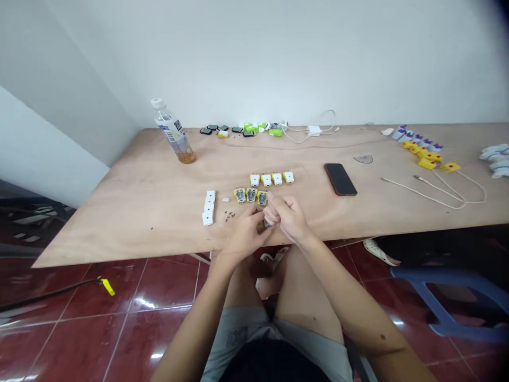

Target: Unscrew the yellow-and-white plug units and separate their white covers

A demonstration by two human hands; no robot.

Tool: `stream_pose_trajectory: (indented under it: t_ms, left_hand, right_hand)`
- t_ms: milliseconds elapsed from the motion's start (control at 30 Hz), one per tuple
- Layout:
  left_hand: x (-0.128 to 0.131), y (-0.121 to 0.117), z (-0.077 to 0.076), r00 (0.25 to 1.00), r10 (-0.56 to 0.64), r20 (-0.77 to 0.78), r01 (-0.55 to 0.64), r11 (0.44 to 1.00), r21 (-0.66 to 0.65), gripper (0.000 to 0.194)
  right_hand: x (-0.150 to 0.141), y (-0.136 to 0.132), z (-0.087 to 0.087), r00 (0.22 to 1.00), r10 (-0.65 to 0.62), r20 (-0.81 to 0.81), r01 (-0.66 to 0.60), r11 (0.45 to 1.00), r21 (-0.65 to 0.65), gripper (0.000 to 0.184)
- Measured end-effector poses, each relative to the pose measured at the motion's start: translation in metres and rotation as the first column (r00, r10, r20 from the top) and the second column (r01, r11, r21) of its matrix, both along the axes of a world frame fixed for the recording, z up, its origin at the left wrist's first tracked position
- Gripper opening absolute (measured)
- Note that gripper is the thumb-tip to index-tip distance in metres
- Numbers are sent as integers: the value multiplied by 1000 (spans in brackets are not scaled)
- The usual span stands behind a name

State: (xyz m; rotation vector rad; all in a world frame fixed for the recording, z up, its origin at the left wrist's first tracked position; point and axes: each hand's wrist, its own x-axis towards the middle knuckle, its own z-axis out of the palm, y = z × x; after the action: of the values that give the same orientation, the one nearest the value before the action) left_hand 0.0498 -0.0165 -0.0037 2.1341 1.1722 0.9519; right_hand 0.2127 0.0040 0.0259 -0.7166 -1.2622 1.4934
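At the table's near edge, my left hand [248, 228] curls its fingers around a small plug adapter [267, 224], of which only a sliver shows. My right hand [288, 216] is closed in a fist-like pinch just above it; whatever is in its fingers is hidden. Right beyond the hands stands a row of three open yellow plug adapters [251, 195] with grey insides. Behind that row are several white-and-yellow plug adapters [266, 180] with pins. To the left lie a column of white covers [209, 208], several tiny dark screws [229, 215] and a small white piece [226, 200].
A tilted-looking drink bottle [175, 132] stands back left. Dark and green small devices [250, 128] and a white cable [314, 130] line the wall. A phone [340, 179] lies right, with yellow plugs [427, 163] and cords farther right. A blue stool [449, 307] stands below.
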Motion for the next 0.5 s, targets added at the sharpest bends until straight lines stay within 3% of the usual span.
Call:
stream_pose_trajectory:
  t_ms: [67, 133, 233, 300, 400, 433, 500]
  left_hand:
    - [-1, 3, 4, 999, -51, 15, 52, 998, -27, 5]
    - [-2, 5, 7, 996, -91, 9, 91, 995, -39, 12]
    - [-5, 8, 8, 997, -73, -17, 73, 997, -28, 29]
    - [-5, 7, 5, 999, -33, -24, 32, 999, -23, 35]
    - [-4, 6, 1, 1000, -11, -24, 11, 1000, -13, 33]
    - [-4, 6, 0, 1000, -12, -28, 12, 1000, -11, 33]
    - [-3, 5, 0, 999, -14, -36, 13, 1000, -7, 30]
  right_hand:
    - [8, 10, 2, 986, 154, 60, -154, 988, 9, 75]
    - [18, 21, 10, 974, 176, 145, -183, 982, 39, 74]
    - [37, 34, 33, 876, 62, 478, -190, 956, 225, 66]
    - [48, 37, 50, 719, -66, 691, -247, 906, 343, 57]
    - [62, 39, 68, 520, -234, 821, -308, 846, 436, 52]
    - [65, 39, 71, 497, -249, 832, -323, 836, 443, 51]
    - [69, 39, 72, 547, -266, 794, -263, 845, 465, 50]
